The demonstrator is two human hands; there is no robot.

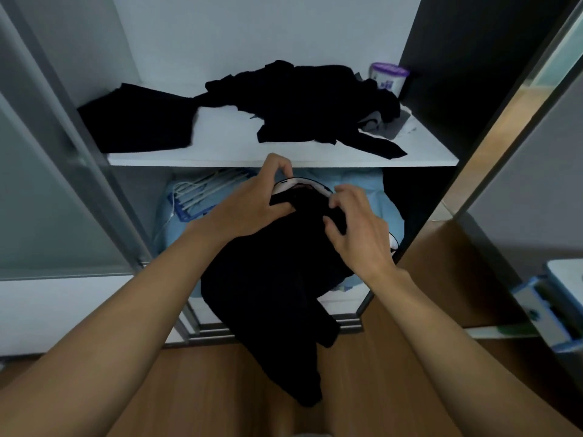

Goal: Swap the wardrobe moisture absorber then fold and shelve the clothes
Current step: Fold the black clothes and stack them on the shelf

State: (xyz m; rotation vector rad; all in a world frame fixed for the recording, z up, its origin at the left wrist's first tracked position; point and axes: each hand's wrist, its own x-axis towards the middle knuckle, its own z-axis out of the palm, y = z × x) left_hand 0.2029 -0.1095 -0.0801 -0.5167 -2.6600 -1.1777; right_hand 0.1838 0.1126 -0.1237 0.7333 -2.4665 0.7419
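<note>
Item 1, nearest me and below the front edge of the white shelf (220,134): a black garment (271,285) with a white-edged neckline, hanging loose toward the wooden floor, unfolded. Item 2, just under the shelf's front edge: left hand (249,200), thumb and curled fingers pinching the neckline trim. Item 3, beside it to the right: right hand (356,222), fingers bent and parted, thumb and fingertips nipping a fold of the same cloth, as far as I can read it. Item 4, in the compartment beneath the shelf: a pale blue bundle (362,184) with white hangers (202,190) lying on its left part. Item 5, on the shelf at its left end: one flat black piece (138,121), which looks folded. Item 6, on the shelf's middle and right: a rumpled heap of black clothes (303,102) with a grey cloth (388,124) at its right edge, none of it folded. Item 7, at the shelf's back right corner: a moisture absorber tub (389,78) with a purple lid, upright, just behind the heap. My assessment: an absorber stands in place, though I cannot tell whether it is the fresh one; folding has barely begun, with one piece apparently done, one in hand, and the heap left.
</note>
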